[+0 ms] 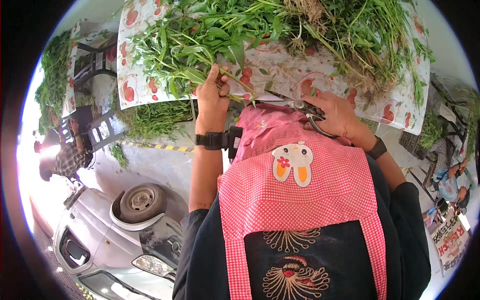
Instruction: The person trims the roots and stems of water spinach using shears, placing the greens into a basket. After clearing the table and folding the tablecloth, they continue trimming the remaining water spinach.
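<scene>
My left hand [214,92] is closed around a few leafy green stems [235,80] at the near edge of the table. Their cut-looking ends point right, toward the scissors, and their leaves spread away to the left. In my right hand [334,114] is a pair of scissors [299,104], with the fingers around the dark handles and the blades aimed left at the stem ends. A pile of leafy plants [215,35] covers the left and middle of the table. Plants with brown roots [367,75] lie at the right.
A fruit-patterned tablecloth [280,67] covers the table, and cut greens [160,117] lie below its left edge. A silver car [100,225] stands at lower left. One person [67,160] is at far left, another [450,180] at far right, each near other greens.
</scene>
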Motion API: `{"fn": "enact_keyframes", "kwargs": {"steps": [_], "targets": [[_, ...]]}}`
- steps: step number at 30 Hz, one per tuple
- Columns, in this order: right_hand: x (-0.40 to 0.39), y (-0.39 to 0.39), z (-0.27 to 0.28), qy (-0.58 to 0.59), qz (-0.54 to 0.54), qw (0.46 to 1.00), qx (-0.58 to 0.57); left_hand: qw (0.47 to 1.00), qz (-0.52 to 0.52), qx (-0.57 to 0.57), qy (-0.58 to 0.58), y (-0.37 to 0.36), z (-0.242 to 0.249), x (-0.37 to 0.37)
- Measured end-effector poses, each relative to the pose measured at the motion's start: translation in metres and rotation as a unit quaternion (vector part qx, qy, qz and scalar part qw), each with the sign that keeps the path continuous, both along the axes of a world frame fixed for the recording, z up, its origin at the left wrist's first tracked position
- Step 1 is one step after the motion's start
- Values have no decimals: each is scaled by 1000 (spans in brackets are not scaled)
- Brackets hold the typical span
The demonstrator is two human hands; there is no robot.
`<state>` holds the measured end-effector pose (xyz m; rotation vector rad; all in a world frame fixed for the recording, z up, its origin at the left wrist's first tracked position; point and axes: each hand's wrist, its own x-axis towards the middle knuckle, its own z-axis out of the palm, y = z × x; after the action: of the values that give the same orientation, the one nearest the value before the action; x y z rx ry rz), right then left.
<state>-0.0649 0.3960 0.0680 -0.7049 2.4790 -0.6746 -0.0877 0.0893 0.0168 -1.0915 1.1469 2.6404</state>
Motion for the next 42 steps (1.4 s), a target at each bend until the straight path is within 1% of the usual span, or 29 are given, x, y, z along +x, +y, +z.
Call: {"fn": "enact_keyframes", "kwargs": {"steps": [4, 6, 10, 12, 16, 18, 19, 21, 22, 24, 25, 26, 28, 29, 33, 36, 38, 42], "targets": [[-3, -1, 0, 16, 24, 999, -14, 1000, -2, -5, -9, -1, 5, 2], [-5, -10, 2, 23, 22, 998, -50, 1000, -4, -4, -12, 1, 10, 4], [-9, -21, -13, 48, 41, 997, -48, 1000, -26, -14, -4, 6, 16, 10], [-10, -19, -20, 27, 77, 996, 25, 999, -30, -17, 1, 4, 17, 11], [-9, -5, -15, 7, 80, 996, 42, 1000, -7, 15, 13, -7, 6, 19], [-12, -2, -13, -34, -16, 999, 28, 999, 5, 31, 17, -9, 7, 22], [-17, -4, -12, -33, -12, 999, 28, 1000, 4, 27, -2, -8, 8, 25], [-31, -16, -5, -116, -66, 988, -84, 1000, -3, 19, -23, -4, 12, 32], [-37, -23, -4, -114, -65, 988, -84, 1000, -3, 18, -21, -2, 14, 36], [-49, -41, -2, -105, -25, 985, -132, 999, -21, 42, -20, -1, 14, 42], [-53, -49, 2, -137, -18, 986, -95, 999, -18, 43, -11, 1, 13, 45], [-53, -55, -1, -136, -15, 986, -96, 999, -16, 42, -10, 1, 13, 47], [-51, -64, -13, -213, -10, 962, -169, 998, -9, 52, -35, 4, 12, 50], [-49, -69, -14, -246, -1, 958, -149, 999, -3, 42, -34, 6, 14, 50], [-37, -80, -24, -243, -7, 960, -136, 999, 11, 29, -22, 6, 9, 49], [-36, -88, -20, -241, -18, 958, -153, 999, 20, 24, -16, 9, 6, 50], [-39, -92, -13, -298, -63, 939, -157, 999, 25, 24, -19, 10, 7, 49], [-36, -92, -19, -265, -41, 944, -195, 999, 23, 31, -22, 14, 8, 47]]}}
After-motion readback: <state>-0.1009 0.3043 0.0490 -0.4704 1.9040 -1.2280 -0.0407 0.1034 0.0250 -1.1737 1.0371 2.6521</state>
